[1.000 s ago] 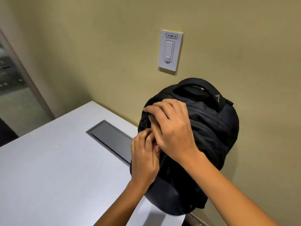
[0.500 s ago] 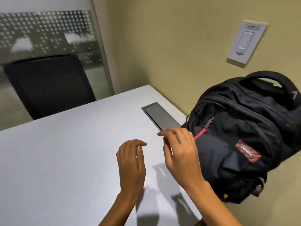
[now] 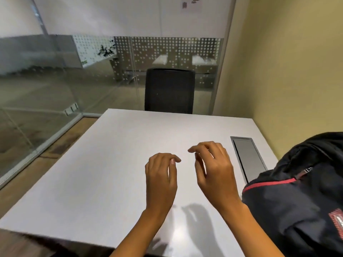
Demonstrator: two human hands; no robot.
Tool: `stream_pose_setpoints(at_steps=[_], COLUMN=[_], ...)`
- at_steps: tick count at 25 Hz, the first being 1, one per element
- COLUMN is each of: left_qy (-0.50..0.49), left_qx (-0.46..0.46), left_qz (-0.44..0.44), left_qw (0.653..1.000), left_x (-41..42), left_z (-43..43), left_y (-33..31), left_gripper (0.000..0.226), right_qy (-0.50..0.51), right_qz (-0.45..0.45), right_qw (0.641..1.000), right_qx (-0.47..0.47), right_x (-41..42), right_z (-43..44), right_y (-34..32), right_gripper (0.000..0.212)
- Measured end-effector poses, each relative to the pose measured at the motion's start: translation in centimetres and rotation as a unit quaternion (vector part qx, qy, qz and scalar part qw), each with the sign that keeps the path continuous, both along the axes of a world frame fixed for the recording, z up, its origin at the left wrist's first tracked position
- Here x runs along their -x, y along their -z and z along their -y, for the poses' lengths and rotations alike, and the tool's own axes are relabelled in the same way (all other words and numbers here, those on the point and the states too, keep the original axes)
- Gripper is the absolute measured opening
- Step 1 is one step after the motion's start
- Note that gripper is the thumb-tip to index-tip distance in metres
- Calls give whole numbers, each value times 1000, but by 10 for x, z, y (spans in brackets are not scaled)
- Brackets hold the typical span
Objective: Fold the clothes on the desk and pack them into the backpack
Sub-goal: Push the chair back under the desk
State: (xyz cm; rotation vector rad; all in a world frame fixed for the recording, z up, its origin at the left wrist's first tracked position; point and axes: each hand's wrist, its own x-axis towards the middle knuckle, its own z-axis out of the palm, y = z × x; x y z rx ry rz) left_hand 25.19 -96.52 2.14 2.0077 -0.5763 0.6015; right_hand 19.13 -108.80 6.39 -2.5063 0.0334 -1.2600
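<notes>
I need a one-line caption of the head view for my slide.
The left hand and right hand hover empty over the white desk, with the black backpack at its right edge.

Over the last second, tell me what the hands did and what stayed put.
Both hands came off the backpack. The left hand had been pinching at its front and the right hand lay over its top. Now both hover above the desk, fingers loosely curled, holding nothing. The backpack stayed put on the desk.
</notes>
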Motion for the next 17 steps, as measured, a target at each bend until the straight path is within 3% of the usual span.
stream_pose_setpoints(at_steps=[7,17], left_qy=[-137,-357], left_qx=[-28,-12], left_qz=[-9,-17], left_qw=[990,934], left_x=[97,209], left_z=[-65,-252], left_y=[-8,-20], left_gripper=[25,30], right_qy=[-143,-360], right_qz=[10,-55], right_qw=[990,930], right_qx=[-9,-42], right_x=[49,92], right_z=[-47,-232], right_y=[-13,-5], right_gripper=[24,22])
